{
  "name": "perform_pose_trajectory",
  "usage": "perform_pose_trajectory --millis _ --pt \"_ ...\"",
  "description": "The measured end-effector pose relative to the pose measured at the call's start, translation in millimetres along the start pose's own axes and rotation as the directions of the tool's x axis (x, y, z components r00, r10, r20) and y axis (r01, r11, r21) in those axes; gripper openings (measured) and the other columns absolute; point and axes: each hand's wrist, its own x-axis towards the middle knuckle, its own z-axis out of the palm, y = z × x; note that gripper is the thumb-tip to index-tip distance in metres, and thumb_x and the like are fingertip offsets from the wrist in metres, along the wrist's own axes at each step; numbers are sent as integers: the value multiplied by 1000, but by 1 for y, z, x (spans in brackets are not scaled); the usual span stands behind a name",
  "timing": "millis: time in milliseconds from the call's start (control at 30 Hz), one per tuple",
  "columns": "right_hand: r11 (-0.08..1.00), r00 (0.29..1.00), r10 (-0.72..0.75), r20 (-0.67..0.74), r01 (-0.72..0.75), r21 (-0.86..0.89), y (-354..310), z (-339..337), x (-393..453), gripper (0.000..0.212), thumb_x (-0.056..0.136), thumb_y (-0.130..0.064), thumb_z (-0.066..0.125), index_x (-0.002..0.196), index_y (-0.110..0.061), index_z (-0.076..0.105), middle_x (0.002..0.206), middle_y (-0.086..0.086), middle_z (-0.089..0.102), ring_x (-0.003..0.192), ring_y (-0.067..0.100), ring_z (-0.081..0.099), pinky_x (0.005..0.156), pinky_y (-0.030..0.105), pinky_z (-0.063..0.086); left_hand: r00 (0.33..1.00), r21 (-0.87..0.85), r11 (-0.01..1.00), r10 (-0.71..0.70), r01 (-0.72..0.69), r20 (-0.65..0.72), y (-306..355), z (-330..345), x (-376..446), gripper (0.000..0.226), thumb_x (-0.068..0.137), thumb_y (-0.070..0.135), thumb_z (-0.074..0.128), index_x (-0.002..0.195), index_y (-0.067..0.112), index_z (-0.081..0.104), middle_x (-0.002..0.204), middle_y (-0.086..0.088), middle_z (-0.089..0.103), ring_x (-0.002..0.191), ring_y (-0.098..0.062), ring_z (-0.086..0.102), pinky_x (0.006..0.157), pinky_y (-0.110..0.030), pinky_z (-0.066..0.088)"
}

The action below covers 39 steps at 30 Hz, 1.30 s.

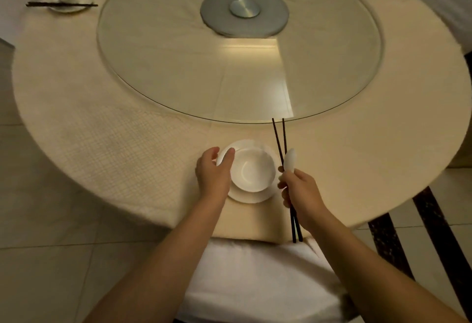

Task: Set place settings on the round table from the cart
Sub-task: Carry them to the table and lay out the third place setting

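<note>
1. Left hand (214, 172): fingers curled over the rim of the white plate (251, 196), bowl (251, 170) stacked on it, near table (102, 143) edge.
2. Right hand (301, 191): gripping dark chopsticks (279, 141) and white spoon (290, 159), just beside the plate.

The light is dim and yellowish. A bright patch shines on the glass turntable (178, 49). Edges look bent and blurry.

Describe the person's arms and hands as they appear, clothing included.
Both forearms are bare up to the frame edge: no sleeves show. The left hand and right hand wear no gloves, and no rings, watch or bracelets are visible. The fingers are uncovered.
</note>
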Motion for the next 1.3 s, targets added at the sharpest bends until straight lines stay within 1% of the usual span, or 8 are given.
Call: perform_pose_trajectory --millis 100,233,433,533,667,800,1167,1300 --pt "994 978 45 205 -63 84 -3 0 -26 25 85 -14 52 103 -8 69 67 6 57 46 13 41 42 26 34 970 -158 984 -42 82 240 24 -5 -30 15 91 44 60 82 38 69 90 17 68 91 -8 64 72 -21 51" --pt "996 938 67 340 -81 27 1 11 -46 24 83 -17 53 94 1 65 67 6 59 47 14 43 42 25 34 801 -155 954 -120 256 586 24 -2 -56 30 98 36 52 100 11 69 80 -1 68 69 -15 63 71 -30 53" --pt "996 917 86 390 -67 -61 3 11 -54 28 93 -28 57 101 -4 69 79 6 67 67 18 62 59 29 51 816 -277 892 -154 358 558 9 -7 -62 30 100 24 51 107 0 67 85 -12 67 78 -23 63 71 -34 50" --pt "973 943 -10 332 86 -215 9 10 -56 26 97 -38 53 97 -17 69 81 1 68 74 15 64 69 32 52 830 -349 832 -214 432 516 8 -9 -62 19 99 18 53 98 3 64 84 -10 66 75 -21 66 68 -31 55" --pt "849 974 -184 136 227 -477 9 4 -43 24 99 -43 45 86 -30 61 71 -5 64 67 15 63 65 30 51 843 -394 774 -317 495 435 3 -14 -58 13 98 16 56 92 6 62 81 -8 64 72 -18 64 53 -24 56" --pt "479 950 -297 98 237 -845 -3 -5 -12 19 92 -36 50 89 -25 64 79 -5 65 71 16 59 61 30 49 838 -384 778 -317 498 444 0 -15 -60 12 96 17 59 90 8 65 78 -6 63 73 -18 63 57 -26 57" --pt "-52 895 -355 269 268 -962 -24 22 26 32 95 -28 43 118 -24 64 102 4 57 86 24 62 71 30 46 859 -349 839 -241 418 451 -1 -7 -70 17 96 19 58 87 7 65 75 -5 64 70 -18 64 67 -30 56" --pt "-139 867 -363 340 310 -940 -20 22 31 39 93 -25 45 129 -29 59 101 4 59 88 24 61 78 32 51 860 -357 832 -247 424 446 -2 -6 -68 16 97 18 58 88 6 64 76 -6 63 71 -19 63 71 -32 56"
